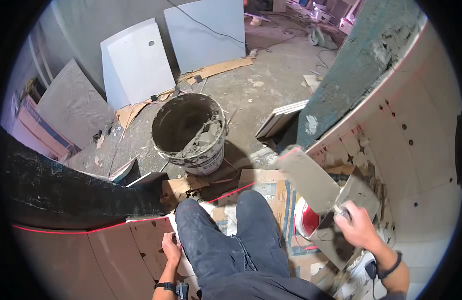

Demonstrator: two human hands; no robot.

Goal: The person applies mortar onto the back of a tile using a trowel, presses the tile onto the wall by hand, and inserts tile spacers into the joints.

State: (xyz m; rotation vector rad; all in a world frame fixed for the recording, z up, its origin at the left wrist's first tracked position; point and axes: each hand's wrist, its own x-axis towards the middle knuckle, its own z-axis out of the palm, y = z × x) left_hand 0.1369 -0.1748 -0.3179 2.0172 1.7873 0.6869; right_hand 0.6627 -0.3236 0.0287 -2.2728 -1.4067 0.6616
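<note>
Up at the right, the trowel (311, 180), out over the cardboard (271, 185) at the foot of the white wall (421, 150). Blade tilted, coated grey with mortar, tip pointing toward the bucket (206, 162). Gripped by the right hand (358, 227), fist closed round the handle, dark strap on the wrist. Just under the blade, a grey slab (361, 192) leaning at the wall's base, smeared as well. Touching the blade or not, cannot tell. Beside it on the floor, a red and white round thing (306, 220), half hidden.

Left hand (171, 247) low at the left, fingers curled at the edge of a brown panel (121, 255). Gripping that edge or merely resting there, cannot tell. Red laser line (56, 231) running along the panel's top edge and on across the cardboard by the knees (216, 235).

Reads as the mortar-spreading step: blade loaded, away from the bucket, close by the wall. Next move, by the look of it, calling for a steady blade angle, so as to drop nothing off the edge, and a firm, even press onto the surface.

Further out, the bucket at the middle of the floor, beyond the knees, well apart from the trowel. Mortar (203, 137) heaped against its right inner wall. To its right, a stack of tiles (281, 120) lying by the end of a dark green wall. Pale boards (138, 62) propped along the far wall, cardboard strips on the floor below.
</note>
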